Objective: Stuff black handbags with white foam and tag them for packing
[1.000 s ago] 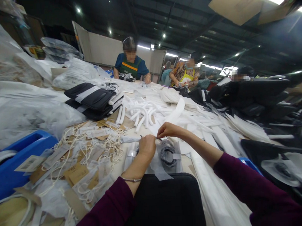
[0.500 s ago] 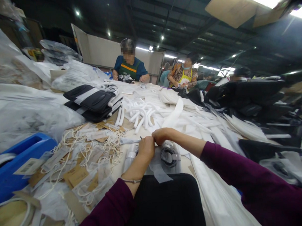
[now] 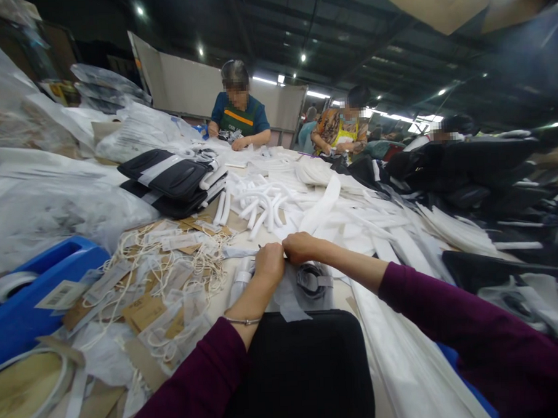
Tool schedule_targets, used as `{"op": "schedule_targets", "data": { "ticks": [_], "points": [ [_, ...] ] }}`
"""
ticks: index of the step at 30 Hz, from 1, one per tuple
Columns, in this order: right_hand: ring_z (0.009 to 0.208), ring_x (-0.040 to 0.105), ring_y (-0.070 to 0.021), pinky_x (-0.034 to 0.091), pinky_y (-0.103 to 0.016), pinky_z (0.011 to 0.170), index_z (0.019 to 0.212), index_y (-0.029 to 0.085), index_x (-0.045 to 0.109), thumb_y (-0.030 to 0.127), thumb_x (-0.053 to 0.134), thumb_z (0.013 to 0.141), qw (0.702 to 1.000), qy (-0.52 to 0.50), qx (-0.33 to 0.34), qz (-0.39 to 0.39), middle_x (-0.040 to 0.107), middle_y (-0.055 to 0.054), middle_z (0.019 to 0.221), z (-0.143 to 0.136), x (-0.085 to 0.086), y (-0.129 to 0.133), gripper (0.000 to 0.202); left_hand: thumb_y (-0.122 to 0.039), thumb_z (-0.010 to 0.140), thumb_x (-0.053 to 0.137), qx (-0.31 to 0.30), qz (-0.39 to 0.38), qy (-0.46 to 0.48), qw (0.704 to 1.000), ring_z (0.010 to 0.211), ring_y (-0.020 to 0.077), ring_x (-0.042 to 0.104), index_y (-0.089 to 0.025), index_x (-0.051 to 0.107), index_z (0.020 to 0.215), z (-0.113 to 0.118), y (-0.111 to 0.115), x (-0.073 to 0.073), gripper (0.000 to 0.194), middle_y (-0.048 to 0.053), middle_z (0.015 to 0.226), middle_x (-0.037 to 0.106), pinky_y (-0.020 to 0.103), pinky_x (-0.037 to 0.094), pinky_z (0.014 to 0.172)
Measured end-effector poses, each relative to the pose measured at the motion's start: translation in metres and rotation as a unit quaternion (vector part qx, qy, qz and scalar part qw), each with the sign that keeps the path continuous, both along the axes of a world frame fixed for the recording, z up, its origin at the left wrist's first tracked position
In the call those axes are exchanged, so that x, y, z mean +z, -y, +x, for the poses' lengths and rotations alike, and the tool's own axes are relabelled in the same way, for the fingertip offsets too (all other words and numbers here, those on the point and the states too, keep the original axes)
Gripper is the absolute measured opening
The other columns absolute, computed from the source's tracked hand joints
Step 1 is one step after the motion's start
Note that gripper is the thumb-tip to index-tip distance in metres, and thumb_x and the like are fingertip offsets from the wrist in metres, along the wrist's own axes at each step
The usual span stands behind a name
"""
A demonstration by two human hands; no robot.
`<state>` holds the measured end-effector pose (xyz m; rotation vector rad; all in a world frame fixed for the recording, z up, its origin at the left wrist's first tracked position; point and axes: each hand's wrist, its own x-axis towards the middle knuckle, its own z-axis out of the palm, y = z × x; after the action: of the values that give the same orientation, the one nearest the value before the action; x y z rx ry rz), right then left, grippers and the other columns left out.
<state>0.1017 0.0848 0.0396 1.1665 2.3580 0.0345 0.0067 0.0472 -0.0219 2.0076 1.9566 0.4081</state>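
My left hand (image 3: 269,263) and my right hand (image 3: 301,248) are both closed, nearly touching at the knuckles. They are above the far end of a black, round-cornered padded case (image 3: 308,362). What their fingers pinch is hidden; a thin dark tip shows just beyond the left hand. A translucent white strip (image 3: 293,304) hangs below the hands onto the edge of the case. Under my right wrist is a coiled grey strap (image 3: 312,281) with a pale band around it. Another wrapped pale piece (image 3: 240,280) lies left of my left wrist.
Corded tags (image 3: 171,281) are heaped on the left beside a blue tape dispenser (image 3: 37,293). Stacked black cases (image 3: 166,177), white foam tubes (image 3: 260,200) and foam sheets (image 3: 381,229) cover the table ahead. Co-workers, one in a green apron (image 3: 239,119), sit across it.
The view has shifted slightly, so the case and dispenser sit a little higher in the picture. My hands stay close together in nearly the same pose.
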Motion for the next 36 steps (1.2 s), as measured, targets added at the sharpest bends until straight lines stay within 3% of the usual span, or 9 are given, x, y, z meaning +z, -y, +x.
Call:
{"op": "schedule_targets", "data": {
  "ticks": [8,14,17,20,25,29,31,33,36],
  "points": [
    [0.087,0.068,-0.0294,0.047,-0.029,0.065,0.093,0.01,0.074,0.016,0.058,0.067,0.996,-0.086,-0.026,0.022,0.072,-0.019,0.091,0.017,0.002,0.002,0.031,-0.008,0.082,0.042,0.013,0.014,0.01,1.0,0.095,0.0256,0.065,-0.012,0.071,0.093,0.0,0.0,0.002,0.031,0.015,0.095,0.071,0.033,0.046,0.083],
    [0.059,0.062,-0.0157,0.038,-0.02,0.051,0.065,0.015,0.071,0.018,0.054,0.064,0.983,-0.172,-0.046,-0.053,0.066,-0.004,0.058,0.043,0.012,-0.007,0.017,-0.006,0.08,0.044,0.016,0.018,0.028,0.999,0.101,0.0265,0.064,-0.011,0.071,0.094,-0.002,-0.003,0.001,0.031,0.017,0.1,0.07,0.035,0.045,0.088],
    [0.05,0.055,-0.0112,0.036,-0.019,0.048,0.054,0.014,0.064,0.02,0.056,0.062,0.921,-0.34,-0.135,-0.131,0.057,0.001,0.048,0.06,0.011,-0.01,0.013,-0.006,0.076,0.047,0.02,0.021,0.045,0.999,0.099,0.0256,0.065,-0.013,0.073,0.093,-0.003,-0.006,-0.001,0.032,0.015,0.098,0.072,0.033,0.046,0.087],
    [0.049,0.048,-0.0087,0.037,-0.018,0.049,0.048,0.014,0.055,0.023,0.057,0.062,0.848,-0.466,-0.215,-0.133,0.049,0.003,0.046,0.075,0.001,-0.009,0.016,-0.008,0.073,0.05,0.024,0.029,0.069,0.997,0.096,0.0229,0.066,-0.018,0.075,0.087,-0.004,-0.007,-0.003,0.031,0.01,0.094,0.074,0.03,0.046,0.086],
    [0.047,0.047,-0.0113,0.044,-0.023,0.05,0.055,0.015,0.056,0.025,0.05,0.071,0.813,-0.483,-0.32,-0.053,0.048,0.001,0.045,0.094,-0.028,-0.006,0.019,-0.013,0.073,0.048,0.044,0.049,0.1,0.993,0.089,0.0232,0.067,-0.024,0.075,0.078,-0.005,-0.006,-0.002,0.029,0.006,0.087,0.074,0.031,0.048,0.08],
    [0.06,0.057,-0.0176,0.047,-0.028,0.058,0.08,0.012,0.067,0.021,0.056,0.073,0.807,-0.464,-0.365,-0.002,0.062,-0.005,0.062,0.105,-0.021,0.011,0.017,-0.017,0.076,0.045,0.056,0.055,0.115,0.99,0.087,0.0225,0.066,-0.025,0.073,0.079,-0.006,-0.005,-0.001,0.03,0.005,0.084,0.074,0.03,0.047,0.077],
    [0.073,0.059,-0.0183,0.047,-0.03,0.07,0.096,0.013,0.067,0.021,0.054,0.078,0.817,-0.479,-0.315,0.066,0.066,-0.007,0.078,0.102,-0.003,0.03,0.024,-0.018,0.077,0.044,0.054,0.057,0.119,0.99,0.086,0.0216,0.066,-0.024,0.073,0.081,-0.007,-0.005,-0.001,0.03,0.005,0.084,0.073,0.029,0.046,0.076],
    [0.084,0.058,-0.0183,0.044,-0.03,0.081,0.098,0.016,0.067,0.02,0.054,0.081,0.848,-0.488,-0.185,0.098,0.066,-0.006,0.09,0.093,0.016,0.055,0.023,-0.019,0.078,0.044,0.05,0.06,0.12,0.99,0.087,0.0207,0.065,-0.024,0.073,0.081,-0.007,-0.004,-0.002,0.03,0.004,0.086,0.073,0.028,0.045,0.077],
    [0.094,0.055,-0.0193,0.04,-0.029,0.086,0.094,0.018,0.07,0.015,0.057,0.079,0.905,-0.425,0.018,0.023,0.065,-0.006,0.096,0.071,0.033,0.091,0.021,-0.02,0.078,0.044,0.048,0.063,0.117,0.99,0.086,0.0202,0.065,-0.023,0.073,0.081,-0.007,-0.004,-0.002,0.029,0.004,0.087,0.073,0.028,0.045,0.076]
  ]
}}
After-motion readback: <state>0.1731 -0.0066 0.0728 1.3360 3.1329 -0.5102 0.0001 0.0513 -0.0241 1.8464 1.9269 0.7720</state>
